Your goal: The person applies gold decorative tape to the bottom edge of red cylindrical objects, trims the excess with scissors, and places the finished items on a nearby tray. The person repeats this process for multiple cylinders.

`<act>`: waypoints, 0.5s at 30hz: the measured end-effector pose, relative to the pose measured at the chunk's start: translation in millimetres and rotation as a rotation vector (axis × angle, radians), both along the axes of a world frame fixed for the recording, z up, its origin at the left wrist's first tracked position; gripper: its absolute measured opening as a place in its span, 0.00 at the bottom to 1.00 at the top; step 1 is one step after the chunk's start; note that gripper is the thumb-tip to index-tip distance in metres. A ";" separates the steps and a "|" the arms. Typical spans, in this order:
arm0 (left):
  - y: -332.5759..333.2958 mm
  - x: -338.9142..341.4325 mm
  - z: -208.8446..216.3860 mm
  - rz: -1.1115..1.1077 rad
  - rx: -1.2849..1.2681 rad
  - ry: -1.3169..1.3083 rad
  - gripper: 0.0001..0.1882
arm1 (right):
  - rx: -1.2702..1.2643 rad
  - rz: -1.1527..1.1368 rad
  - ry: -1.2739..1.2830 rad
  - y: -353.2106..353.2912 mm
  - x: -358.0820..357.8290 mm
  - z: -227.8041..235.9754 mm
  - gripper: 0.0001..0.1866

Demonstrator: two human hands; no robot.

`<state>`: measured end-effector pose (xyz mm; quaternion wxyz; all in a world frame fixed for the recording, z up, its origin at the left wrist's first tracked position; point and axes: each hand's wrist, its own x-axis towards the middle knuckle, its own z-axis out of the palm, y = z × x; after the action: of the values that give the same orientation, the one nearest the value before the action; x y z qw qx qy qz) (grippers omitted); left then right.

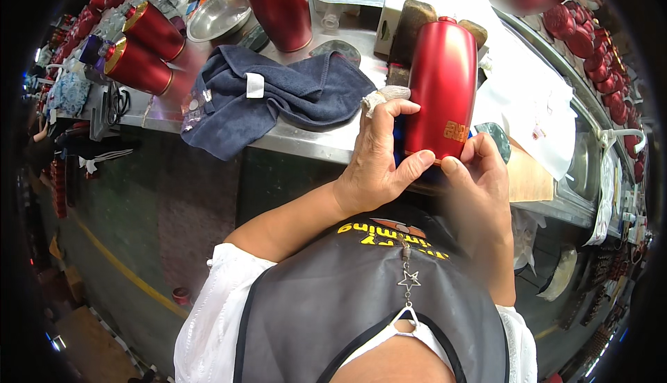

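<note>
A glossy red bottle [445, 77] with a small gold emblem near its lower end lies tilted in front of me, its narrow neck pointing away. My left hand [375, 157] grips its left side and lower edge; a pale wrap covers one fingertip. At the lower right corner, my right hand [486, 174] is closed on the bottle with thumb and bent fingers. Behind it are dark brown worn blocks [415, 25]. Something blue shows under the bottle, mostly hidden. To the left a crumpled navy cloth [306, 91] hangs over the metal table's edge [306, 145].
A larger red bottle [281, 11] stands beyond the cloth, near a metal bowl [219, 14]. Two more red bottles [139, 67] with gold ends are at the left. White paper [531, 98] covers the table at right. Several red pieces [590, 49] line the far right.
</note>
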<state>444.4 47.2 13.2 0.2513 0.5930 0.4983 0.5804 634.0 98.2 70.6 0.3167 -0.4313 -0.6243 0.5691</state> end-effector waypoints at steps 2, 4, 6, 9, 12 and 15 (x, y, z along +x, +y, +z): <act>-0.1 -1.2 -0.1 -0.011 -0.018 -0.022 0.32 | -0.011 -0.003 -0.011 -0.6 0.0 1.9 0.16; 0.0 -2.6 -0.7 -0.025 -0.034 -0.042 0.32 | -0.020 -0.003 -0.031 -1.1 0.1 3.5 0.16; 0.0 -3.6 -0.9 -0.036 -0.036 -0.066 0.32 | -0.023 -0.005 -0.014 -1.5 -0.4 3.7 0.16; -0.5 -2.7 0.0 -0.027 -0.018 -0.053 0.33 | -0.019 -0.012 0.004 -1.2 -1.4 2.3 0.17; -1.5 1.8 0.7 0.035 0.010 0.043 0.34 | -0.015 -0.013 -0.007 -0.9 -1.3 0.9 0.17; -2.0 1.7 -0.8 -0.008 -0.016 -0.074 0.32 | -0.003 -0.013 -0.028 -0.5 -0.5 0.4 0.17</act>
<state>446.0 45.2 12.4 0.2766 0.5713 0.4906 0.5970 633.6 97.7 71.0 0.3109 -0.4436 -0.6252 0.5618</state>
